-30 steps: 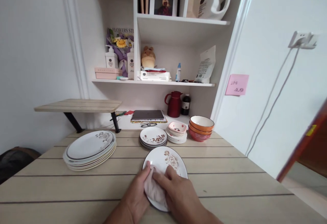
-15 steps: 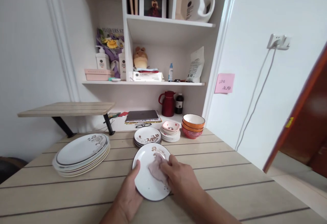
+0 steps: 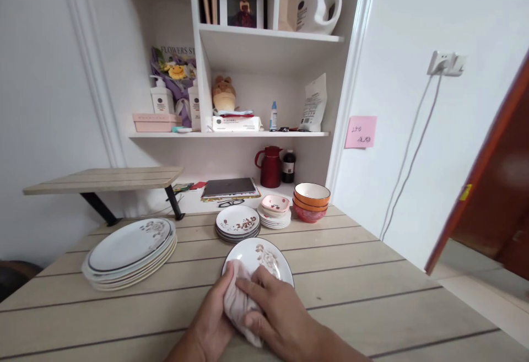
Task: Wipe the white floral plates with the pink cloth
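Observation:
A white plate [image 3: 270, 254] with a dark rim and a brown flower print is tilted up in front of me. My left hand [image 3: 212, 315] grips its left edge, thumb on top and the other fingers hidden beneath. A pale pinkish cloth [image 3: 238, 304] covers the plate's lower left part and hangs over the near edge. With bent fingers, my right hand [image 3: 281, 309] presses and holds this cloth against the plate. Just beyond lies a stack of small plates [image 3: 237, 221] with a similar print.
At the left stands a stack of large plates [image 3: 128, 252], below a raised wooden shelf [image 3: 103, 180]. Small dishes [image 3: 275, 213] and stacked bowls [image 3: 312, 202] sit at the back right. Behind them are a laptop [image 3: 229, 187], eyeglasses [image 3: 231, 203] and a red jug [image 3: 270, 166].
My right hand and the cloth have moved from the plate's right side to its lower left edge, beside my left thumb. The plate has shifted slightly right and tilts differently.

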The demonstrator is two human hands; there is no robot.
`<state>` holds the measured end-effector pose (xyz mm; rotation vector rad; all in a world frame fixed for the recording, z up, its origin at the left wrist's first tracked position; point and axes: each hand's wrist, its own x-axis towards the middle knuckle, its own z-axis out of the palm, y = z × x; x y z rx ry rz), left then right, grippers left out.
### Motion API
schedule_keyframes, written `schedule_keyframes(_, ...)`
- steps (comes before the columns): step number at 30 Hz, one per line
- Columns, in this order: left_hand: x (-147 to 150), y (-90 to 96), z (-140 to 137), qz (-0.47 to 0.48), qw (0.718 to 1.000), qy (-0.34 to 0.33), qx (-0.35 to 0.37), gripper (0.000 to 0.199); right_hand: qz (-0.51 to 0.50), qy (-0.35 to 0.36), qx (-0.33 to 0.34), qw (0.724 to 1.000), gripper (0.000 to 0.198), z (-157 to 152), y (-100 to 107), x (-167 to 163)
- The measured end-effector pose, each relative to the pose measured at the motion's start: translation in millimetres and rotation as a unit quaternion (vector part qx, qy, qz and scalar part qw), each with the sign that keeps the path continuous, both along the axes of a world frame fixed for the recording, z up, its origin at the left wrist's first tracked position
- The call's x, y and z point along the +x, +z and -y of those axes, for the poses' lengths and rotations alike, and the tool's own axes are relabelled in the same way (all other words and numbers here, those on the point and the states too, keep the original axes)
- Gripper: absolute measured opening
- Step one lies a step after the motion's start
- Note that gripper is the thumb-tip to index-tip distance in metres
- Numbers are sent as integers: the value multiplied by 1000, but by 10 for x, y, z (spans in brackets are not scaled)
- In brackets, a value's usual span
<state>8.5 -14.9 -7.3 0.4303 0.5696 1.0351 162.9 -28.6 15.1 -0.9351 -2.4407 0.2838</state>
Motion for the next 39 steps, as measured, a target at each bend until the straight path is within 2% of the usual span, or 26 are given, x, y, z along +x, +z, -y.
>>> schedule_keyframes(6,42,51,30,18,1000,-4,8,47,48,-138,103,984,17,-161,-28,-73)
schedule_keyframes(12,20,98,81,-3,1000,13,-16,60,37,-263,147,953,18,-393,68,262)
schedule_keyframes(14,0,99,79,8,1000,20,-4,62,53,-247,156,955,17,-400,62,335)
schedule_keyframes(17,-34,102,69,27,999,22,7,64,77,-174,151,970,14,-302,16,293)
schedule_keyframes(22,-60,66,48,30,1000,-10,5,65,104,-89,146,980,28,-54,-61,51)
schedule_keyframes(25,-25,19,25,27,999,-39,5,65,109,-85,164,977,39,-51,-71,-31)
schedule_keyframes(28,20,24,33,16,999,-38,-11,67,104,-122,181,970,51,-180,-35,-22)
schedule_keyframes(31,33,84,74,10,999,-19,-25,68,89,-190,153,966,57,-324,31,84)
schedule_keyframes(34,14,127,99,14,1000,-7,-24,68,57,-232,91,967,55,-368,97,235)
schedule_keyframes(36,-9,119,90,17,1000,-2,-16,69,40,-221,36,974,48,-320,122,310)
schedule_keyframes(39,-46,68,56,19,1000,3,-4,69,56,-166,-44,983,35,-170,106,318)
